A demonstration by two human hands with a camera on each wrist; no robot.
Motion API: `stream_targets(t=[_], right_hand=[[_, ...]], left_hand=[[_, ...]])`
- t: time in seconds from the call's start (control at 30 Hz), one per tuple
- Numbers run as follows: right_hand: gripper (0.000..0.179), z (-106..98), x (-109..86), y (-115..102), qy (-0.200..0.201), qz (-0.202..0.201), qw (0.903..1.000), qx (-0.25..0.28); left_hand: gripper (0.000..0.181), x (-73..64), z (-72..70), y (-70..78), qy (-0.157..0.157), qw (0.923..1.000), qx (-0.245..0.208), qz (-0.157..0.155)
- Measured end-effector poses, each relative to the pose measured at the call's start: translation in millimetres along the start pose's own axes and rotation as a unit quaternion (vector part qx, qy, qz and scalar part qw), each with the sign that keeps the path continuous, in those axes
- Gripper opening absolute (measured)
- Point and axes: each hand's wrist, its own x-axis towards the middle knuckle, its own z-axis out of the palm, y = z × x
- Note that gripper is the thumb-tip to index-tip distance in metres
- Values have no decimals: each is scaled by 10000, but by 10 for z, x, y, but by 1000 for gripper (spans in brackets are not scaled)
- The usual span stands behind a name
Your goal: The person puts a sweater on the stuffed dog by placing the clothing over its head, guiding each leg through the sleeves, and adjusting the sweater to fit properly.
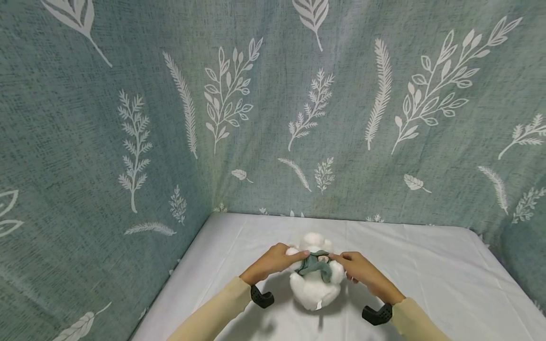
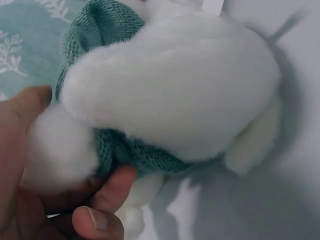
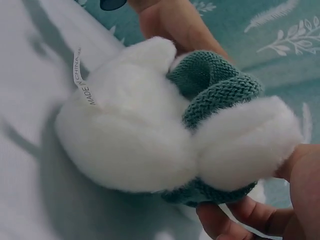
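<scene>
A white plush toy [image 1: 313,292] lies in front of me in the head view, its head end pointing away. It wears a green knitted sweater [image 1: 314,270] with a small label [image 1: 324,259] near the neck. My left hand [image 1: 276,258] grips the toy's left side, thumb over the sweater and fingers curled beneath the arm [image 2: 60,145]. From the other side my right hand [image 1: 360,272] holds it likewise, with its fingers [image 3: 215,220] under the sweater's edge. A cloth tag [image 3: 79,70] reading "MADE IN CHINA" sticks out at the toy's bottom.
A white-covered table [image 1: 426,265] spreads beneath the toy. Green curtains [image 1: 273,104] with white leaf prints stand behind it and at the sides. Each wrist wears a black band, one at the left wrist [image 1: 261,297] and one at the right wrist [image 1: 377,314].
</scene>
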Motion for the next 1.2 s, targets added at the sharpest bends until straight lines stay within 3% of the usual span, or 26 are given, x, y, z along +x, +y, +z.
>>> stream_targets(t=[0.27,0.73,0.83,1.0,1.2], right_hand=[[62,51,23,46,-350,558,9973,319],[59,146,144,46,-1000,965,9815,1315],[54,126,145,36,-1014,831,9823,1339],[47,35,119,-50,-961,351,9872,1221],[39,-80,100,-118,-598,-89,9941,906]], left_hand=[[59,-11,-2,78,-81,9990,-120,-424],[60,-52,-96,6,-245,9971,-588,-415],[57,-46,-63,-3,-186,9963,-775,-321],[36,-43,-49,50,-41,9965,-801,-255],[27,-25,-37,128,18,9953,-964,-67]])
